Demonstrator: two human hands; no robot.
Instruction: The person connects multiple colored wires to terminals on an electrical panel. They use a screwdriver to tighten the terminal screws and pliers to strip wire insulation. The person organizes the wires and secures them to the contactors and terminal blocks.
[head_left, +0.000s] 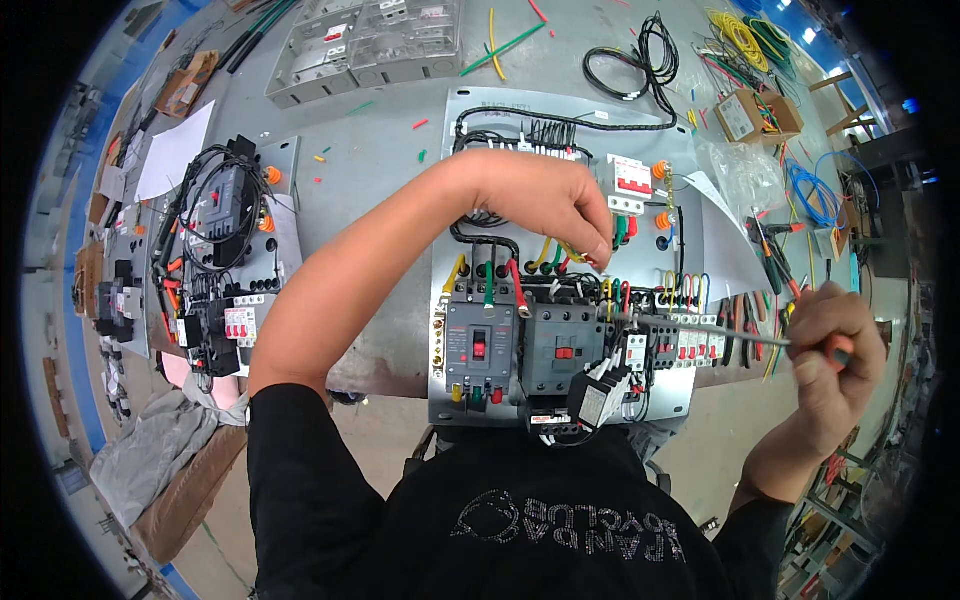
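Observation:
My right hand is closed around the orange handle of a screwdriver. Its long shaft reaches left across the panel, the tip near the top right of a grey contactor with a red middle piece. My left hand arches over the panel from the left, thumb and fingers pinched on thin coloured wires just above the contactor. Left of the contactor sits a moulded-case breaker with a red toggle. Yellow, green and red lugged wires hang at its top terminals. All are mounted on a metal mounting plate.
A breaker with red levers stands at the plate's upper right. Small breakers line the right side. Another wired panel lies to the left. Clear plastic boxes, a black cable coil and a cardboard box are behind.

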